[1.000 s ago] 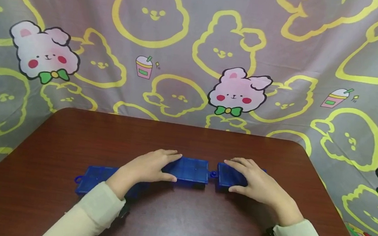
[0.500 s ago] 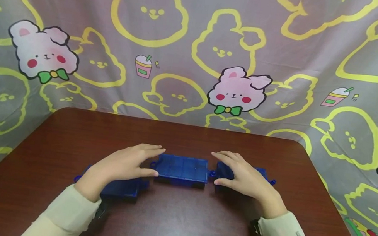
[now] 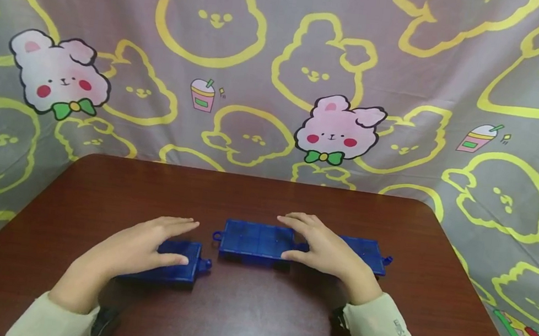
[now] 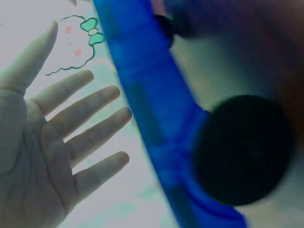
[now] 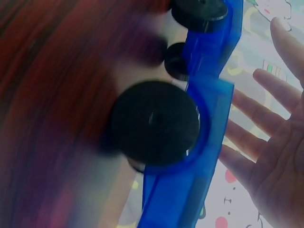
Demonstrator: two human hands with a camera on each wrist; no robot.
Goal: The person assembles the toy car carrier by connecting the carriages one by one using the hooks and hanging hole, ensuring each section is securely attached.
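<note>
Blue car (image 3: pixel 184 248) beneath left grip (image 3: pixel 138 247), coupled cars (image 3: pixel 253 239) beneath right grip (image 3: pixel 326 250), both outspread.

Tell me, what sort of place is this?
Probably an indoor play or filming corner: there's a brown table, a hanging cartoon-print cloth behind it, and what look like blue wheeled toys.

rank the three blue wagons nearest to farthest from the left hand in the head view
1. Left wagon: partly hidden by the left hand.
2. Middle wagon: to its right, slightly farther back.
3. Right wagon: rightmost, partly hidden by the right hand.
</note>
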